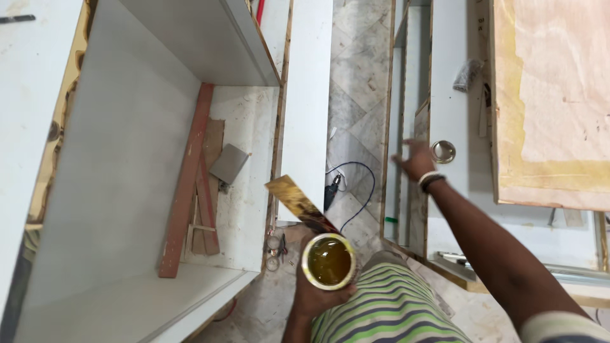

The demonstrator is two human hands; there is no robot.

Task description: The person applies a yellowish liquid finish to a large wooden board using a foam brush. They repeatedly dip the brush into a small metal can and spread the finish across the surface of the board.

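From the head camera, the left hand [318, 292] is gripping an open tin of amber adhesive [328, 261] with a flat spreader strip [298, 202] standing in it, just right of the white cabinet carcass [127, 190]. The right hand [414, 159], fingers spread and holding nothing, is reaching onto a white panel [454, 114]; keeping the tin level looks wise. Marble floor [356, 82] is showing beyond the tin.

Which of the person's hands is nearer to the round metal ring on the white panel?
The right hand. It reaches out just left of the metal ring, almost beside it. The left hand is far lower, holding a tin of yellowish glue near the striped shirt.
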